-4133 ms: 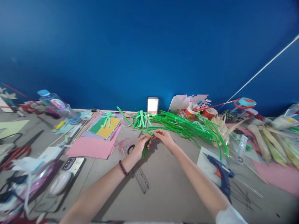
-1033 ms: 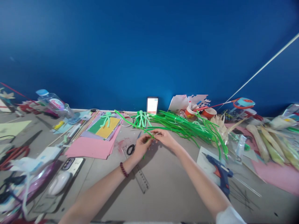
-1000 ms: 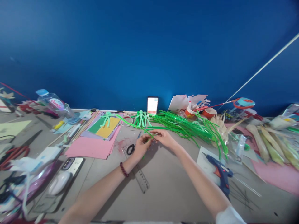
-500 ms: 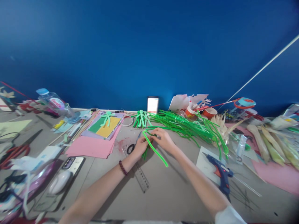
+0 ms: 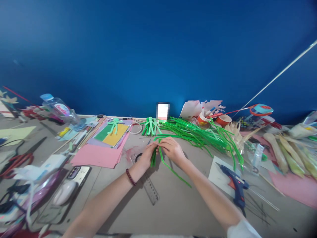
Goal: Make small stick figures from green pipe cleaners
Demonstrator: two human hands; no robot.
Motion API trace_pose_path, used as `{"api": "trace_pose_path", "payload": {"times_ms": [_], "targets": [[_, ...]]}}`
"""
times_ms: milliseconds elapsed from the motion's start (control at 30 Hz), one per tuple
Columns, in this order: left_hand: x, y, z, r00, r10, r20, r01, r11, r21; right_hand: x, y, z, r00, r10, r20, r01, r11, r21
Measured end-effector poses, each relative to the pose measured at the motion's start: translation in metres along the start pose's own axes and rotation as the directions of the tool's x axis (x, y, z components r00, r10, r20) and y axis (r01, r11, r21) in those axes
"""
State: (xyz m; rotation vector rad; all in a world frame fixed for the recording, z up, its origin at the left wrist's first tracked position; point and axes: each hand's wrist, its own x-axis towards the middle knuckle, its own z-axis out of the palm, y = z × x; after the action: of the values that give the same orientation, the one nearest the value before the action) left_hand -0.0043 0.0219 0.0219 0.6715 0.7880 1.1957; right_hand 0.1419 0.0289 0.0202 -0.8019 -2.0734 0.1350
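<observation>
My left hand (image 5: pixel 148 154) is closed around a short bunch of green pipe cleaners (image 5: pixel 153 160), whose ends hang below the fingers. Close beside it, my right hand (image 5: pixel 173 149) pinches a longer bright green pipe cleaner (image 5: pixel 173 170) near its top. That strand trails down and to the right over the table. The fingertips of both hands nearly meet, and they hide where the strands join. Beneath my left wrist lies a clear ruler (image 5: pixel 150 190), with a black scissors handle (image 5: pixel 137 157) partly hidden by the hand.
A heap of green pipe cleaners (image 5: pixel 195 132) lies behind my hands, beside small green pipe-cleaner figures (image 5: pixel 150 126). Pink paper (image 5: pixel 99 157) is to the left. A blue glue gun (image 5: pixel 234 181) lies right. At far left are a phone (image 5: pixel 80 175), a mouse (image 5: pixel 64 192) and red-handled scissors (image 5: pixel 16 167).
The long pipe cleaner has swung from across my left hand to below my right, its free end now farther right. My fingers have come closer together around the bunch.
</observation>
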Motion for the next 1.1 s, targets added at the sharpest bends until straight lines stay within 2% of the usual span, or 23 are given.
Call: {"api": "trace_pose_path", "payload": {"times_ms": [200,400,533,600,667,733,800,867,933,1100], "targets": [[0.005,-0.009,-0.004,0.998,-0.060,0.000,0.060,0.995,-0.079,-0.001,0.001,-0.001,0.997,0.070,0.037,-0.072,0.996,0.056],[0.001,-0.001,-0.006,0.990,-0.133,0.050,0.136,0.989,-0.064,0.002,-0.002,-0.004,0.990,0.136,0.042,-0.138,0.988,0.065],[0.001,0.003,-0.005,0.992,-0.130,0.008,0.130,0.987,-0.091,0.004,-0.010,-0.007,0.993,0.104,0.048,-0.109,0.986,0.122],[0.001,0.003,-0.005,0.990,-0.140,-0.010,0.139,0.987,-0.086,0.005,-0.012,-0.008,0.986,0.168,0.018,-0.169,0.966,0.196],[-0.001,0.003,-0.005,0.985,-0.171,0.000,0.170,0.982,-0.078,0.006,-0.012,-0.010,0.942,0.334,-0.028,-0.313,0.905,0.287],[-0.002,0.003,-0.004,0.981,-0.193,0.018,0.194,0.977,-0.083,0.008,-0.009,-0.011,0.848,0.529,-0.031,-0.475,0.786,0.395],[-0.004,0.003,-0.003,0.978,-0.205,0.027,0.207,0.973,-0.098,0.011,-0.004,-0.011,0.743,0.668,0.037,-0.598,0.639,0.484],[-0.004,0.003,-0.003,0.974,-0.223,0.032,0.225,0.968,-0.110,0.012,0.001,-0.011,0.677,0.721,0.145,-0.670,0.524,0.526],[-0.004,0.002,-0.003,0.968,-0.246,0.046,0.250,0.960,-0.127,0.013,0.002,-0.009,0.667,0.710,0.223,-0.694,0.484,0.533],[-0.005,-0.001,-0.004,0.943,-0.301,0.139,0.321,0.933,-0.162,0.011,-0.002,-0.005,0.734,0.643,0.217,-0.642,0.555,0.529]]}}
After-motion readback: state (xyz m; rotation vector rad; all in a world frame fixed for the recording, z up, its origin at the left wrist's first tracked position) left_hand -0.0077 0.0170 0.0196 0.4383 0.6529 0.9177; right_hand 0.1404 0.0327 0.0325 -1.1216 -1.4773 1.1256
